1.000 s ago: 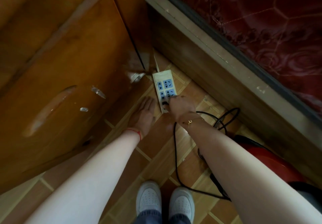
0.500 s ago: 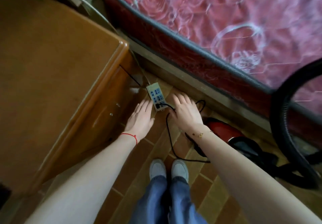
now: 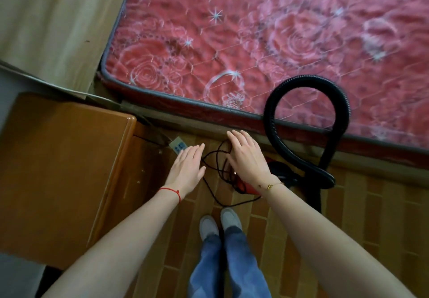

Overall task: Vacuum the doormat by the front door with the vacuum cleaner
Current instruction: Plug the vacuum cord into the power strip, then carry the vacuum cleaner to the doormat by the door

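Note:
A red vacuum cleaner body [image 3: 246,187] lies on the tiled floor under my right forearm, mostly hidden. Its black hose [image 3: 308,116] loops up over the mattress edge. The thin black power cord [image 3: 212,170] lies tangled on the floor and runs toward a white power strip [image 3: 178,145] beside the wooden cabinet. My left hand [image 3: 186,170] hovers with fingers straight, just right of the strip, holding nothing. My right hand [image 3: 246,156] is spread flat above the cord, also holding nothing. No doormat is in view.
A wooden cabinet [image 3: 62,165] stands at the left. A red rose-patterned mattress [image 3: 255,37] on a low frame fills the top and right. My feet in white shoes [image 3: 219,222] stand on the brown tiled floor [image 3: 359,216].
My head has risen, so the view pulls back from the floor. Both hands have lifted away from the power strip and plug; the right hand let go of the plug.

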Demonstrator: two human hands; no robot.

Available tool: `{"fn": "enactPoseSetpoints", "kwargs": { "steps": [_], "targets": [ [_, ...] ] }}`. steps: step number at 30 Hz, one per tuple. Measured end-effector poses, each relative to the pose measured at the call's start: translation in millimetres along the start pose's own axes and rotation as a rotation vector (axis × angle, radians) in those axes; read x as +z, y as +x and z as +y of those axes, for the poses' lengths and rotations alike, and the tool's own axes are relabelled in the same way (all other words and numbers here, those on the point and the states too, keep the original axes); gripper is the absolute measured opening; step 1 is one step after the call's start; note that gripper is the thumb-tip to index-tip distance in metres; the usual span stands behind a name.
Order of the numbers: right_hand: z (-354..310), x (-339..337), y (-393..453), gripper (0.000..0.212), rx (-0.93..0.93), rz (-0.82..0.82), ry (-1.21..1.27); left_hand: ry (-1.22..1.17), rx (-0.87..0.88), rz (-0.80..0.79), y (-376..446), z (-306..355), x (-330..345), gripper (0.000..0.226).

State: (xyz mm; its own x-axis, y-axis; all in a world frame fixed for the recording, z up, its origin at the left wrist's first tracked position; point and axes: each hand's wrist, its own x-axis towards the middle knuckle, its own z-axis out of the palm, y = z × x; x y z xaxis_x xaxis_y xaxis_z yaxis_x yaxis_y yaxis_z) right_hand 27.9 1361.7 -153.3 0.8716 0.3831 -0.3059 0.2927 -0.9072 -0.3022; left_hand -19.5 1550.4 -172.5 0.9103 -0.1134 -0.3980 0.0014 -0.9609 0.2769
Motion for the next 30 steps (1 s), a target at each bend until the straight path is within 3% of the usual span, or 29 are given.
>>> {"fn": "enactPoseSetpoints", "kwargs": {
  "steps": [9, 17, 30],
  "targets": [
    [71.9, -41.7, -85.1, 0.062, 0.303, 0.145, 0.083, 0.047, 0.247, -0.030, 3.3, 88.5, -28.6, 0.062],
    [154.7, -35.4, -147.4, 0.070, 0.555, 0.190, 0.143, 0.111, 0.403, -0.110, 20.7, 167.0, 1.7, 0.058],
    [269.9, 15.5, -162.1, 0.111, 0.611, 0.046, 0.243, 0.187, 0.355, -0.256, 64.5, 240.9, 97.9, 0.059]
  ]
}}
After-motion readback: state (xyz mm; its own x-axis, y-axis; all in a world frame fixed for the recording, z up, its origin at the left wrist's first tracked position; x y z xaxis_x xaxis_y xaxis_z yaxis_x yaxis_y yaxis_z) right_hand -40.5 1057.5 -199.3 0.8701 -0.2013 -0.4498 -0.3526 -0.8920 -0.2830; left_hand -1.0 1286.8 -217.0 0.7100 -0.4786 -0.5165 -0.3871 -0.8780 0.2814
